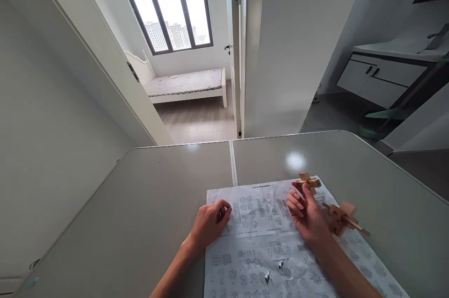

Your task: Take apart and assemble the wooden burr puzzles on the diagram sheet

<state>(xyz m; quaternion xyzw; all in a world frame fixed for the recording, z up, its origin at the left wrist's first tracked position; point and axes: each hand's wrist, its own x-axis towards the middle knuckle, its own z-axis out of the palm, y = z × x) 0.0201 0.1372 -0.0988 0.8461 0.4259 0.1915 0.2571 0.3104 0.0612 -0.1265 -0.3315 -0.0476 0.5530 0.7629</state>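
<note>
My left hand [212, 219] rests at the left edge of a printed instruction sheet [259, 237], its fingers curled in and nothing showing in them. Between thumb and index finger of my right hand [307, 214] is a small wooden block assembly [308, 182], made of crossed pieces with a hole near one end. The other fingers of that hand are bent in toward the palm. Just right of my right wrist, a larger wooden block assembly [340, 219] with thin sticks through it lies on the sheet. Small diagrams and lines of text cover the wrinkled paper.
The grey table [140, 223] has a pale seam [232, 162] running away from me and a light-coloured rim. Two small dark torn spots [267, 277] mark the sheet. Beyond the table are a doorway, a bed [185, 85] and a sink cabinet [382, 76].
</note>
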